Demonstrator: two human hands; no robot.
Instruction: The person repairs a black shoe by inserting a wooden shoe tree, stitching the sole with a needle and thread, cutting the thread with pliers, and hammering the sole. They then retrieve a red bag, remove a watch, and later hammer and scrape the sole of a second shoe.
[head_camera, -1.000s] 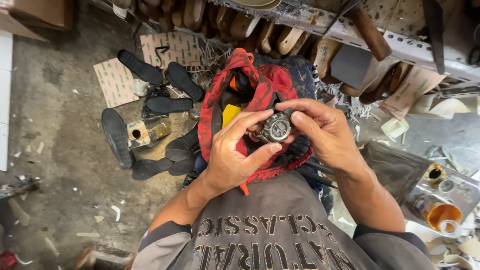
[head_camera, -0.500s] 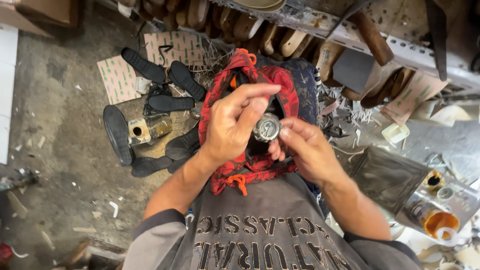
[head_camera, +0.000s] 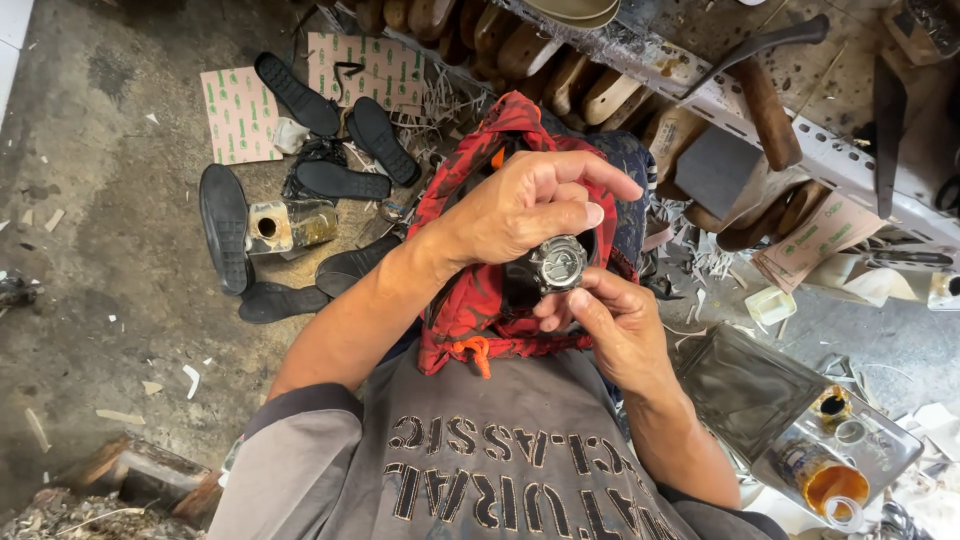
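Soft, even daylight fills the picture. Shadows are faint. Everything looks sharp, but the edges bend a little.

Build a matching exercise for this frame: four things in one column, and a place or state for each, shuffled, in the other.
Things:
1. small round metal can
2. red patterned cloth
3. black shoe soles
4. open tin of orange paste

Places or states:
A. lying scattered on the dirty floor, upper left
B. on a metal tray at the lower right
C. pinched between the left hand and right hand
D. draped over the lap under both hands

Pairs: 1-C, 2-D, 3-A, 4-B
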